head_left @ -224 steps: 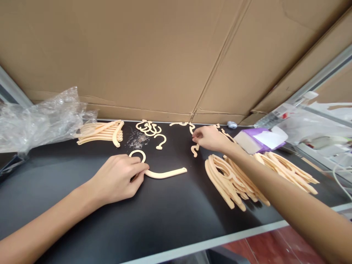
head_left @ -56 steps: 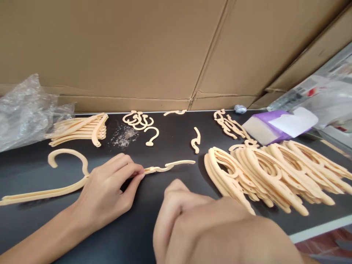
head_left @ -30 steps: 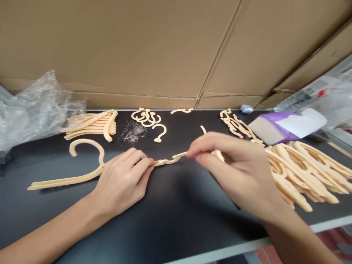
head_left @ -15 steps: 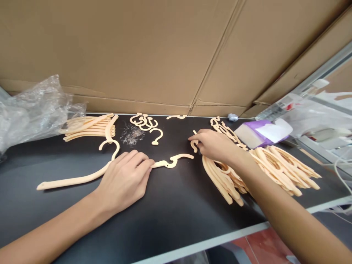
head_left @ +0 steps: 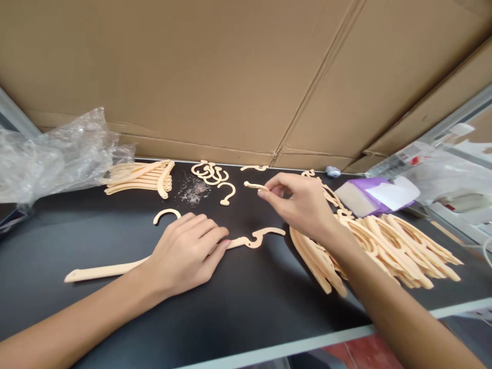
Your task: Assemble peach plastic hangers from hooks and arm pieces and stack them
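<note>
My left hand [head_left: 188, 251] is closed over the middle of a peach-coloured plastic clothes hanger [head_left: 103, 271] on the dark tabletop. The hanger's hook curls out beyond my knuckles, and a curved arm piece [head_left: 255, 240] sticks out past my fingertips on the right. Between thumb and forefinger, my right hand [head_left: 298, 200] pinches a small peach hanger arm piece [head_left: 253, 185], raised above the table. Behind my hands lie a single loose hook [head_left: 229, 193] and a heap of hooks [head_left: 209, 173].
Stacked hanger parts [head_left: 140, 179] and crumpled clear plastic [head_left: 65, 159] are at the left. Several hanger bodies [head_left: 400, 251] lie at the right beside a purple tissue pack [head_left: 365, 195]. Scattered shavings [head_left: 194, 190] lie behind my left hand. Cardboard [head_left: 172, 77] stands along the back.
My right hand has lifted the small arm piece from the table and moved it slightly left. My left hand stays on the hanger, which has shifted a little towards me.
</note>
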The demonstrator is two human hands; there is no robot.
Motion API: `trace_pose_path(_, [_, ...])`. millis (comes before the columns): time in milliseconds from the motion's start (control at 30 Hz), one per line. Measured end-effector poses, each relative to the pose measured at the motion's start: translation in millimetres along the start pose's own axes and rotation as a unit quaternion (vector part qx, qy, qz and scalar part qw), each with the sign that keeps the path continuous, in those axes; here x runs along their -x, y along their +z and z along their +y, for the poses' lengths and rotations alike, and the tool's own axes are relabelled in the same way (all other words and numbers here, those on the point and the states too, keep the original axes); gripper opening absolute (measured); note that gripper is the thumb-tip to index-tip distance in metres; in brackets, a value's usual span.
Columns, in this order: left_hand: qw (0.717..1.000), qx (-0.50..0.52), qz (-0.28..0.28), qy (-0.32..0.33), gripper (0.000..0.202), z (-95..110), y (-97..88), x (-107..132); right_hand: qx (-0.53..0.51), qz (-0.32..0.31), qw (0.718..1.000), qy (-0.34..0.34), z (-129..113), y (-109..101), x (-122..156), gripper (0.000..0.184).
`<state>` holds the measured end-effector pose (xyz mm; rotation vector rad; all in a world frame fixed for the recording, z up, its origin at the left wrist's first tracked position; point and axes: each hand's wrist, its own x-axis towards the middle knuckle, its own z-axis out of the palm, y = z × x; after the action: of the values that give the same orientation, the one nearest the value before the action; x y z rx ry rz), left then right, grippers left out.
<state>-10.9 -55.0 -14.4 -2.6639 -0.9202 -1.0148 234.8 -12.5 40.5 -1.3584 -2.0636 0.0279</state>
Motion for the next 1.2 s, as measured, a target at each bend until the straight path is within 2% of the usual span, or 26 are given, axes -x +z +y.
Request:
trace_pose_path(67, [0.998,0.019,0.032,-0.044,0.017,-2,-4.8,-3,-0.092,0.048,0.994,-0.031,-22,6,9,0.011])
trace_pose_path(133, [0.992,0.059,0.065,-0.089,0.021,-4,-10.5,-7,-0.181,0.056,0.981,-0.036,-44,11,19,0.008])
trace_pose_path(233, [0.98,0.125,0.106,-0.11,0.021,-3,-18.5,-12,-0.309,-0.002,0.951,0.026,-69,18,29,0.004])
trace_pose_path(333, [0.975,0.164,0.119,-0.095,0.015,0,-25.3,-16,-0.377,-0.074,0.922,0.055,-77,25,32,0.009])
trace_pose_path(400, [0.974,0.177,0.108,-0.096,0.017,-2,-30.2,-17,-0.338,-0.101,0.935,0.025,-75,32,34,0.011])
trace_pose_path(500, [0.971,0.171,0.111,-0.122,0.019,-14,-37.1,-19,-0.179,-0.118,0.973,-0.083,-67,46,40,0.024])
trace_pose_path(600, [0.961,0.162,0.143,-0.172,0.022,-35,-40.0,-19,-0.043,-0.127,0.974,-0.185,-61,59,47,0.021])
trace_pose_path(700, [0.957,0.136,0.141,-0.213,0.021,-52,-38.6,-16,-0.003,-0.108,0.968,-0.229,-58,64,47,0.023])
trace_pose_path(833, [0.957,0.111,0.161,-0.214,0.02,-60,-36.8,-10,0.007,-0.066,0.967,-0.246,-54,56,38,0.023])
trace_pose_path(1000, [0.955,0.084,0.184,-0.215,0.023,-64,-39.7,-9,0.047,0.031,0.967,-0.247,-43,34,25,0.02])
trace_pose_path(1100, [0.959,0.059,0.145,-0.234,0.022,-66,-37.8,-13,0.021,0.093,0.967,-0.234,-33,27,20,0.017])
trace_pose_path(1200, [0.956,0.09,0.061,-0.271,0.025,-64,-31.8,-14,0.015,0.141,0.967,-0.21,-24,26,19,0.016])
